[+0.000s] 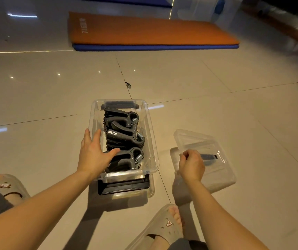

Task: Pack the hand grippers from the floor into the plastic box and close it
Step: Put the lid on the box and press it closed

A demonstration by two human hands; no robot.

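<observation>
A clear plastic box stands open on the tiled floor, filled with several black hand grippers with metal springs. My left hand rests on the box's left rim, fingers spread, fingertips touching the nearest gripper. The clear lid with a black clip lies to the right of the box, its near-left edge lifted. My right hand pinches that edge of the lid.
An orange mat on a blue mat lies further off. Clear storage bins stand at the back right. My feet in beige slippers flank the box. A small dark chip marks the floor beyond the box.
</observation>
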